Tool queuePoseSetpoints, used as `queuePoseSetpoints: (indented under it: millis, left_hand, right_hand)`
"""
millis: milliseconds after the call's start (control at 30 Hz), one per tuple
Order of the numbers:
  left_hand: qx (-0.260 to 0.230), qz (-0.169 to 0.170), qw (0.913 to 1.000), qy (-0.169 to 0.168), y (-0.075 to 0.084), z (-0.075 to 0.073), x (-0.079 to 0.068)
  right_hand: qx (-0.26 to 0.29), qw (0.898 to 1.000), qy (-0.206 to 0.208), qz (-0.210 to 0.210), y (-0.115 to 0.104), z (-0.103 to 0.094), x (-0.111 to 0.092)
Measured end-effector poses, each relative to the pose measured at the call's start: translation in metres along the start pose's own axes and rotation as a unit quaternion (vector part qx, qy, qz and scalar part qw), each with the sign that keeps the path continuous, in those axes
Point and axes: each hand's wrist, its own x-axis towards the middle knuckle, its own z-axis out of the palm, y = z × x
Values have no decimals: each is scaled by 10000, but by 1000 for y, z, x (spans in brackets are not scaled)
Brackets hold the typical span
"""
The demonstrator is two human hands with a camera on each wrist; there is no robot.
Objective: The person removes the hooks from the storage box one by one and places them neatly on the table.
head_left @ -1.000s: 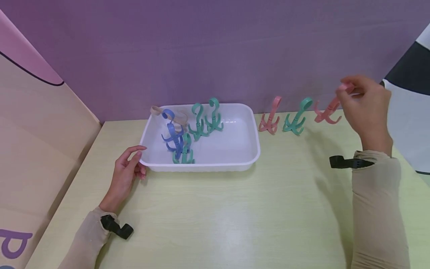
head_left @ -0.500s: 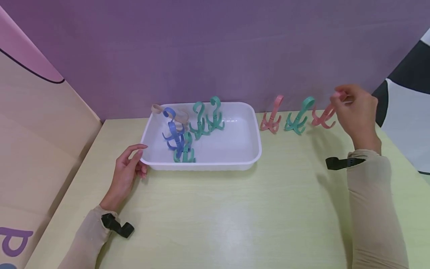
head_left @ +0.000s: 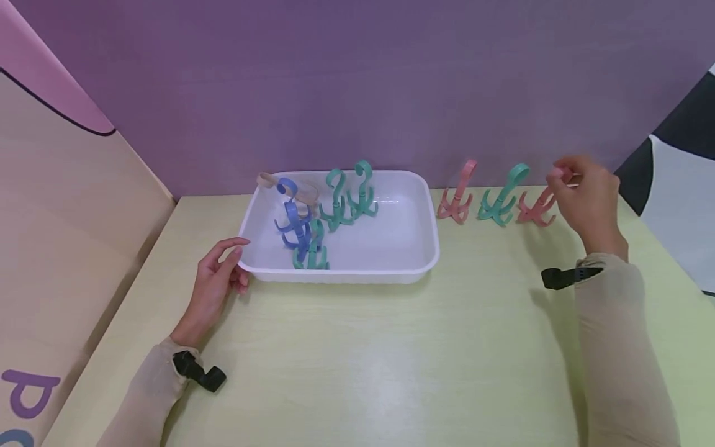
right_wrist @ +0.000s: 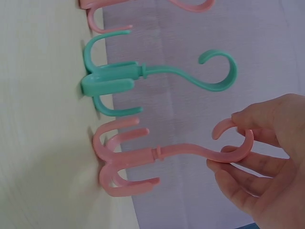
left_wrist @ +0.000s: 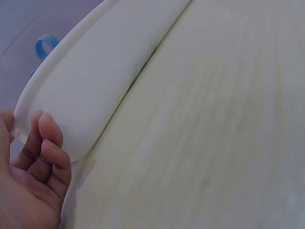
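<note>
My right hand (head_left: 586,202) pinches the curled top of a pink multi-prong hanger hook (right_wrist: 131,157). That hook stands upright, its prongs down at the table in the right wrist view. Left of it stand a green hook (head_left: 497,205) and another pink hook (head_left: 457,202), both upright. My left hand (head_left: 212,282) holds the near left corner of a white tray (head_left: 357,276), fingers at the rim (left_wrist: 62,62). Inside the tray are blue hooks (head_left: 296,226), several green hooks (head_left: 336,211) and a beige one (head_left: 306,194) partly hidden behind the blue.
A pale wooden table (head_left: 391,347) lies under everything. A purple backdrop (head_left: 391,81) rises directly behind the tray and the row of hooks. A cream panel (head_left: 67,217) borders the left side, and a black-and-white panel (head_left: 676,186) the right.
My right hand has come down and left with the pink hook, bringing it from tilted above the table to upright beside the green one. My left hand keeps its place on the tray.
</note>
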Motion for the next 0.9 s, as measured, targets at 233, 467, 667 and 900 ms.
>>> queuePoseSetpoints:
  millis: [233,467,667,900]
  left_hand:
    - [51,75,9999,-94,-2,0,2]
    - [146,32,9999,-54,-2,-1,1]
    - [30,137,9997,-183,-2,-2,2]
    - [220,5,9998,38,-3,0,2]
  right_hand:
    - [-87,9999,-108,90,7,-1,-1]
    - [-100,9997,-112,187,4,0,0]
    - [89,9999,-67,54,-6,-4,-2]
    - [217,9987,223,-406,-27,-11,-5]
